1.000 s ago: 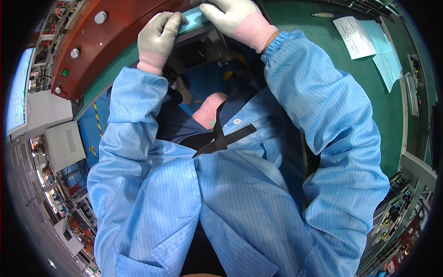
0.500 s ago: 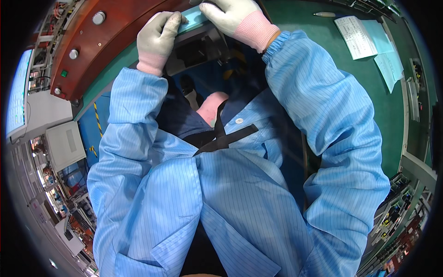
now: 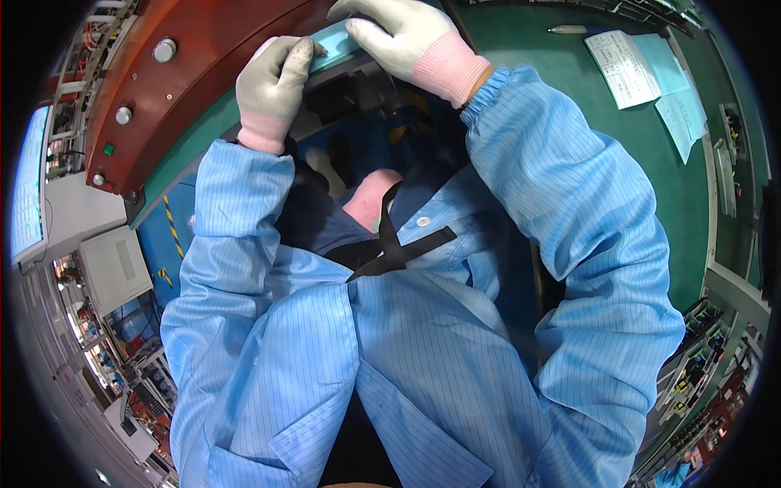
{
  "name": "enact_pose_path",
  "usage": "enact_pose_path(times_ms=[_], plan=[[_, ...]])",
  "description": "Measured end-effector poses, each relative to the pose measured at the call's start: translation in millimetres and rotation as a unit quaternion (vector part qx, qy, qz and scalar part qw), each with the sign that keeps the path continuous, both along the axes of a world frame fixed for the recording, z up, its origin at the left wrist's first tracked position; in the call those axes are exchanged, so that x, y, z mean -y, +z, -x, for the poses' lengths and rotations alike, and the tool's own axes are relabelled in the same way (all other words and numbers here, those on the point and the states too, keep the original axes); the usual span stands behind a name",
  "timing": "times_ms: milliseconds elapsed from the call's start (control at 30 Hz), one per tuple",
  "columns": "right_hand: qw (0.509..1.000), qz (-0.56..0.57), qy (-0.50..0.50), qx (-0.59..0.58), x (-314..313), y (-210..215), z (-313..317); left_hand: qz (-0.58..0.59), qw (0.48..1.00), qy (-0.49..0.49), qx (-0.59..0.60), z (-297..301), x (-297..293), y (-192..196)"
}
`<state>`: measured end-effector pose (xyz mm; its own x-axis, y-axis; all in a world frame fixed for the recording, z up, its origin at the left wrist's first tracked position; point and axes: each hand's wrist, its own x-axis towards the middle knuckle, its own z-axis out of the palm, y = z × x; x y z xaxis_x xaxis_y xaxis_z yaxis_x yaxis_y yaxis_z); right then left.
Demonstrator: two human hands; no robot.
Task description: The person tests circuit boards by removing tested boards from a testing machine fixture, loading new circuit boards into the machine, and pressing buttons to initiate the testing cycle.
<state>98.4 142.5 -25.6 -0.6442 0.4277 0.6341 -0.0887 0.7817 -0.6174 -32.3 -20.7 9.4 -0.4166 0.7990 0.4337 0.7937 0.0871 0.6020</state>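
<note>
Both my hands wear grey gloves with pink cuffs, and blue striped coat sleeves cover my arms. My left hand [image 3: 272,85] grips the near edge of a thin light-blue strip [image 3: 333,39] at the top of the view. On the same strip, a little to the right, my right hand [image 3: 399,37] presses down with its fingers curled over it. The strip lies along the edge of a green work surface [image 3: 537,65], beside a red-brown curved panel [image 3: 211,73]. What lies under the strip is dark and partly hidden.
The red-brown panel carries round metal knobs [image 3: 164,50] and a small green button [image 3: 108,150]. White and pale-blue paper sheets [image 3: 630,65] and a pen [image 3: 569,29] lie on the green surface at upper right. A monitor [image 3: 28,187] and grey equipment stand at the left.
Both hands stay on the light-blue strip; the view has shifted only slightly, and my head and torso seem a touch lower in the picture.
</note>
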Motion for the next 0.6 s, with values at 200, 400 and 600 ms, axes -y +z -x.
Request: enact_pose_path(times_ms=[200,400,600], plan=[[0.999,0.018,0.000,0.033,3,12,-12,0.030,0.996,0.000,0.078,-5,-1,15],[0.998,0.027,-0.002,0.062,11,32,-33,0.066,0.983,-0.018,0.170,-2,1,27],[0.996,0.059,0.036,0.062,9,41,-33,0.034,0.985,-0.013,0.167,-3,0,18]])
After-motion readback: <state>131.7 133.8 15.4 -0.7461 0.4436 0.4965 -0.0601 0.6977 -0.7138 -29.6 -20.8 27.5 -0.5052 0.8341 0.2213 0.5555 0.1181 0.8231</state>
